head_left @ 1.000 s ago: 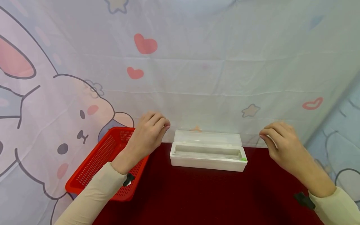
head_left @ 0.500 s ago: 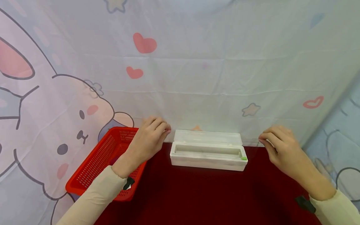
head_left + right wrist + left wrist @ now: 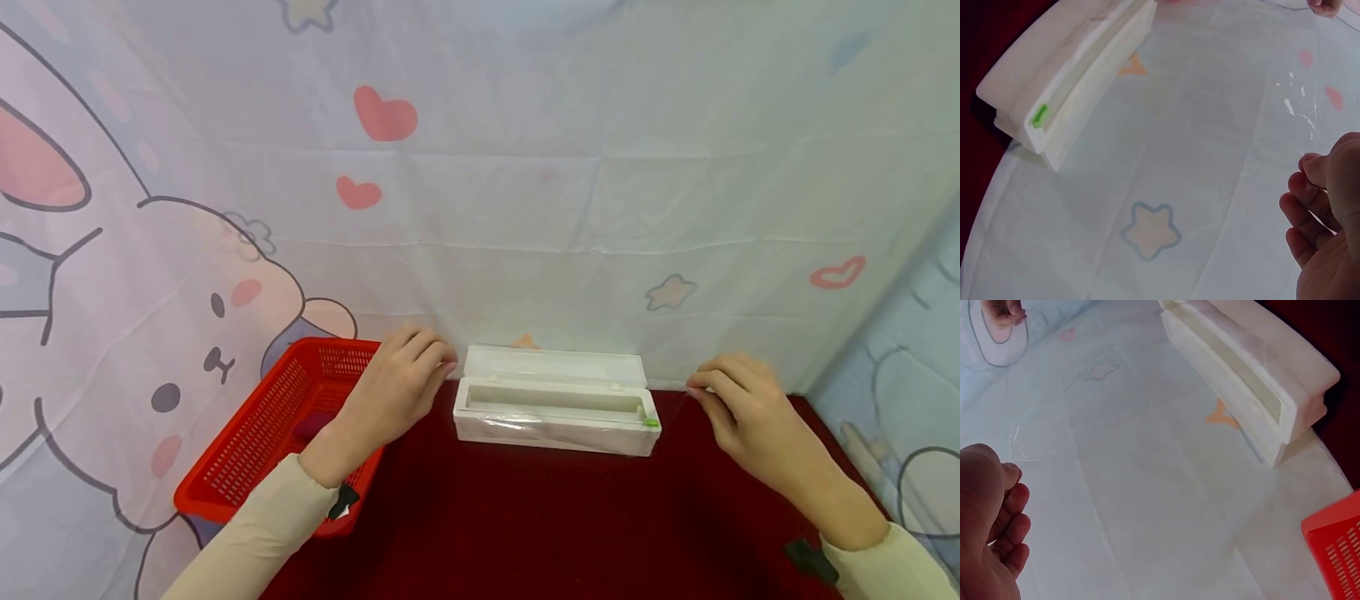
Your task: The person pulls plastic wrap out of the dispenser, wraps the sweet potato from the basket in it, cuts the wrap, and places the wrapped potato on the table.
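My left hand (image 3: 396,385) and right hand (image 3: 752,414) are held wide apart, one on each side of the white cling film dispenser (image 3: 555,435). Between them spans a clear sheet of cling film (image 3: 1289,107), nearly invisible except for bright glints. In the left wrist view, thumb and curled fingers pinch one corner, with thin creases fanning from the grip. The right wrist view has my right thumb and forefinger pinching the other side. The dispenser's lid (image 3: 555,365) is raised at the back, and a green slide cutter (image 3: 650,422) sits at its right end.
A red perforated basket (image 3: 251,433) stands to the left, partly behind my left forearm. Inside it lies a purple thing (image 3: 311,427), partly hidden. Dark red cloth covers the table (image 3: 525,525), and a printed curtain (image 3: 525,208) hangs right behind the dispenser.
Both hands have come down a little, still pinching the cling film. Glints now show across the dispenser's front. More of the purple thing in the basket has come into sight. The dispenser has not moved.
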Demonstrator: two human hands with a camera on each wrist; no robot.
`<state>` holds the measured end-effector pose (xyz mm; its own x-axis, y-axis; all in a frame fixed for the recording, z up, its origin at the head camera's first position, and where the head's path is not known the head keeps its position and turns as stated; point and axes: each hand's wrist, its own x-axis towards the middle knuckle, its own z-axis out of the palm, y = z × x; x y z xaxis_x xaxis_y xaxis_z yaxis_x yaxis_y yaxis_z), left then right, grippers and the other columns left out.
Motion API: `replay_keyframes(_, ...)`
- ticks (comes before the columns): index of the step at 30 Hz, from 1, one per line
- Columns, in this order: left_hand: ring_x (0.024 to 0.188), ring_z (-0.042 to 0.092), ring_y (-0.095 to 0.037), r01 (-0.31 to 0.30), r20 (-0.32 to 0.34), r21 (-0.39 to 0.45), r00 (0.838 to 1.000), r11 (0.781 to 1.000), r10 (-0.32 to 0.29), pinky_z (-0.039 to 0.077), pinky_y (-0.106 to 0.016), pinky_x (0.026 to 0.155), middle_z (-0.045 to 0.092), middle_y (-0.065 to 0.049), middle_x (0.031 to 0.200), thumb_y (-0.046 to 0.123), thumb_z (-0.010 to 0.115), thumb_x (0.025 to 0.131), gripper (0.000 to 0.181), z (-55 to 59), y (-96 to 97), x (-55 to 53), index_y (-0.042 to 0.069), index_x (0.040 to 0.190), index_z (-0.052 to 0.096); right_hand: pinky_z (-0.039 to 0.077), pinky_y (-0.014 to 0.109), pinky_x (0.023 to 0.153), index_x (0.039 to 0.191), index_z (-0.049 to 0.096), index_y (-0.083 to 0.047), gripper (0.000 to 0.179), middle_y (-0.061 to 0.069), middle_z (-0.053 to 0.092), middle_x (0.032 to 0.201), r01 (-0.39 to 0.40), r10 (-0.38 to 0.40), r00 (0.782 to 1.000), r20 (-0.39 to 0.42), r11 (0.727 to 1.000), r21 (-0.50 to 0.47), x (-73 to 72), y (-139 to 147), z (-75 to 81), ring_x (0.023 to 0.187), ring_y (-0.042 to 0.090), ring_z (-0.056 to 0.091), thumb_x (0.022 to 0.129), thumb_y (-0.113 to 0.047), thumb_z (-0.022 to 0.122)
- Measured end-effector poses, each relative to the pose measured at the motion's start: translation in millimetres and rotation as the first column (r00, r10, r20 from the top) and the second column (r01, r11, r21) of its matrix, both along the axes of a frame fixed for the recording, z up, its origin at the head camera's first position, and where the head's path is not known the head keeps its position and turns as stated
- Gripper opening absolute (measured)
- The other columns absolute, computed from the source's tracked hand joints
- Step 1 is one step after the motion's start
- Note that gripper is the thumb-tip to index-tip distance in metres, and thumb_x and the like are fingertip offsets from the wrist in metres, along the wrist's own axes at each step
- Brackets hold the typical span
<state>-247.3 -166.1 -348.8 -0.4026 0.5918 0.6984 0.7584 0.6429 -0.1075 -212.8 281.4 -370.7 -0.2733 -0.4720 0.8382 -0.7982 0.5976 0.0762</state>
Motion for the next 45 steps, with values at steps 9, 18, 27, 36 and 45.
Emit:
replay_keyframes(9, 0.1, 0.059, -0.026, 0.012, 0.019, -0.014, 1.0, 1.0, -0.012, 0.052, -0.039, 0.088, 0.069, -0.005, 0.101, 0.01, 0.075, 0.098, 0.008, -10.0, -1.2, 5.6, 0.009, 0.104, 0.071, 0.042, 0.033, 0.08, 0.092, 0.073, 0.0, 0.045, 0.007, 0.07, 0.09, -0.003, 0.003, 1.0, 0.024, 1.0, -0.005, 3.6, 1.2, -13.3, 0.081, 0.023, 0.061, 0.115, -0.032, 0.05)
replay_keyframes(18, 0.099, 0.061, -0.026, 0.033, 0.014, -0.015, 0.999, 0.999, -0.033, 0.054, -0.041, 0.089, 0.069, -0.005, 0.1, 0.008, 0.077, 0.095, 0.01, -21.8, -1.7, 7.9, 0.009, 0.103, 0.071, 0.041, 0.031, 0.08, 0.091, 0.072, -0.002, 0.044, 0.003, 0.069, 0.09, -0.002, 0.003, 0.999, 0.048, 1.0, -0.014, 6.7, 3.5, -31.3, 0.083, 0.021, 0.06, 0.115, -0.032, 0.05)
replay_keyframes(27, 0.101, 0.06, -0.025, 0.034, 0.051, -0.033, 0.998, 0.999, -0.033, 0.053, -0.041, 0.094, 0.069, -0.004, 0.104, 0.011, 0.074, 0.099, 0.008, -32.8, -3.8, 12.7, 0.01, 0.107, 0.071, 0.044, 0.031, 0.081, 0.091, 0.072, -0.004, 0.043, 0.003, 0.069, 0.091, 0.002, 0.0, 0.998, 0.06, 1.0, -0.022, 12.7, 2.9, -46.8, 0.084, 0.02, 0.062, 0.114, -0.032, 0.05)
replay_keyframes(36, 0.101, 0.061, -0.024, 0.041, 0.083, -0.053, 0.996, 0.998, -0.037, 0.053, -0.04, 0.092, 0.07, -0.003, 0.103, 0.013, 0.072, 0.101, 0.005, -45.9, -6.4, 18.9, 0.011, 0.106, 0.072, 0.042, 0.029, 0.081, 0.093, 0.072, -0.008, 0.042, -0.002, 0.068, 0.095, 0.014, -0.014, 0.993, 0.119, 1.0, -0.001, 21.8, 3.9, -61.6, 0.086, 0.015, 0.059, 0.115, -0.034, 0.048)
replay_keyframes(45, 0.104, 0.061, -0.021, 0.064, 0.115, -0.089, 0.992, 0.994, -0.053, 0.054, -0.036, 0.091, 0.07, 0.001, 0.102, 0.011, 0.077, 0.096, 0.011, -56.1, -11.1, 27.3, 0.013, 0.104, 0.07, 0.043, 0.026, 0.083, 0.094, 0.071, -0.014, 0.04, -0.009, 0.066, 0.096, 0.009, -0.016, 0.987, 0.162, 0.999, 0.043, 32.2, 3.5, -80.9, 0.088, 0.01, 0.058, 0.116, -0.036, 0.045)
